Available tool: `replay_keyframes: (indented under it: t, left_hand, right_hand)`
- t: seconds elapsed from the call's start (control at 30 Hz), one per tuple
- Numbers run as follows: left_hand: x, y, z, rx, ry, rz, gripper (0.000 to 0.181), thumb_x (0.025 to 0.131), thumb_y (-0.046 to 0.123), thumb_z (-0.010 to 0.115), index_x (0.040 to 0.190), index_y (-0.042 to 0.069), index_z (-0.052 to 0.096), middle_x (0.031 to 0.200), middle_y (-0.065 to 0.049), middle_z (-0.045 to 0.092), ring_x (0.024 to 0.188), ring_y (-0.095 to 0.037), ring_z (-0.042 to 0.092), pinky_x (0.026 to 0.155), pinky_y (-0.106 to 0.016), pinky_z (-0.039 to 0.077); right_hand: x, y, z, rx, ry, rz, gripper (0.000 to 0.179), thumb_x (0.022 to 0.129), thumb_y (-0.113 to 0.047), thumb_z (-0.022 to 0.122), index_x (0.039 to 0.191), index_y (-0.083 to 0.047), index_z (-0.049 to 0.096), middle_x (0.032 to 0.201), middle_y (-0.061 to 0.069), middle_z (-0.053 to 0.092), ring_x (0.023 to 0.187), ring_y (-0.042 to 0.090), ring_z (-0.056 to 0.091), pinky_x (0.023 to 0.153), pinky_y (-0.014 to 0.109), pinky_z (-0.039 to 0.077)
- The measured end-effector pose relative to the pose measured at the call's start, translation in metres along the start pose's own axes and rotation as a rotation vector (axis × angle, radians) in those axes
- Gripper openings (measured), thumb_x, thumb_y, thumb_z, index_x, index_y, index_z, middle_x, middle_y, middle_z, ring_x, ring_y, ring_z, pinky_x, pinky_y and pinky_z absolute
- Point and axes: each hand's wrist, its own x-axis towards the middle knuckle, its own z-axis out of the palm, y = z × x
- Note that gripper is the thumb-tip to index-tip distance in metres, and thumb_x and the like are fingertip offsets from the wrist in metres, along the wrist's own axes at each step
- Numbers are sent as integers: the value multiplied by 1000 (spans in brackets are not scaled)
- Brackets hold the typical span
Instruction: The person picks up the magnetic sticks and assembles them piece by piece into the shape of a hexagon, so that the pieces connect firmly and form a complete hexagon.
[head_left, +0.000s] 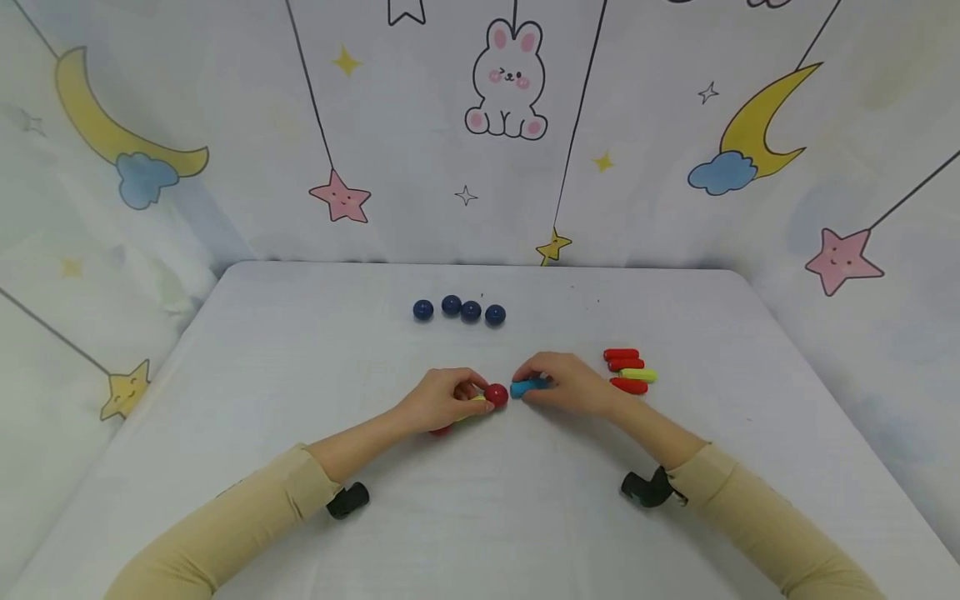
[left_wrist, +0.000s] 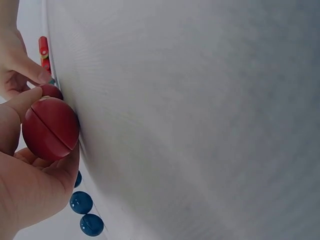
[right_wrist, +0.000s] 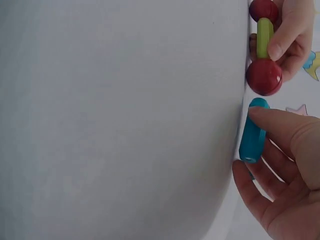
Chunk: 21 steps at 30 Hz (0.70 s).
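Observation:
My left hand (head_left: 438,398) grips a yellow-green rod (right_wrist: 264,41) that joins two red balls, one at each end. The ball (head_left: 497,395) at the right end points toward my other hand; the second ball (left_wrist: 51,129) fills the near part of the left wrist view. Between thumb and fingers my right hand (head_left: 568,385) pinches a bright blue rod (right_wrist: 253,134). One end of the blue rod faces the right-hand red ball, with a small gap between them in the head view. Both hands work low over the white table.
Several dark blue balls (head_left: 471,312) lie in a loose row toward the back of the table (head_left: 315,333). Right of my right hand are red rods (head_left: 621,354) and another yellow-green rod (head_left: 638,376). A printed white cloth hangs behind.

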Motion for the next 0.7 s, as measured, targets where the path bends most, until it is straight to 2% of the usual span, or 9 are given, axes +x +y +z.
replay_keyframes:
  t: [0.13,0.5,0.7]
  left_hand:
    - [-1,-1,0,-9,-1,6,29,88,27,74,110,10,69,82,5,63,75,-10,55,68,-25,47]
    - [0,-1,0,17,26,10,33,85,30,76,109,10,69,85,5,64,77,-10,56,70,-25,47]
    - [2,2,-1,25,19,29,37,85,33,75,112,8,68,85,5,65,76,-11,56,68,-26,47]
  right_hand:
    - [1,-6,2,12,-5,-42,28,89,-14,73,115,-10,67,109,-1,66,99,17,59,85,33,52]
    - [4,-9,3,7,-1,-70,26,88,-12,73,114,-9,67,108,0,67,97,18,60,84,33,52]
    - [7,-9,5,53,-2,-95,27,88,-12,73,114,-10,67,108,-3,67,97,14,60,83,29,52]
